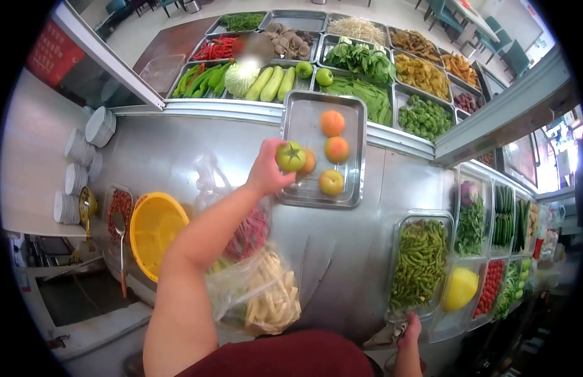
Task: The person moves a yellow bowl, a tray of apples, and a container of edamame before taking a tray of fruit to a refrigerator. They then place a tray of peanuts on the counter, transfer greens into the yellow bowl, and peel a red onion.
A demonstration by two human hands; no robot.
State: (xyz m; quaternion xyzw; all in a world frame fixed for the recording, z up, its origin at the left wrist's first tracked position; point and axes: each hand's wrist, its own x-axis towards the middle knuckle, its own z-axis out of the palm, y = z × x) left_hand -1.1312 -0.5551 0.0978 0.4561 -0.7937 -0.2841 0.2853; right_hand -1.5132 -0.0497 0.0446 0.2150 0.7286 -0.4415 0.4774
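Observation:
A green tomato [291, 156] is held in the fingers of my left hand [269, 171], over the left part of a metal tray [293, 196]. In that tray lie an orange-red tomato [333, 124], a second one [336, 149] below it, a yellowish tomato [331, 182] nearer to me, and another tomato [308, 163] partly hidden behind the held one. Low at the right, my right hand [412, 330] is by a greyish cloth [385, 335], beneath the container of green pods [419, 264]; its fingers look curled against the cloth.
A yellow basin [158, 229] stands at the left beside stacked white plates [100, 126]. Bags with pale strips [272, 292] and red-purple items [247, 232] lie near my forearm. Vegetable trays line the far ledge, with green squash [272, 84]. More containers stand at the right.

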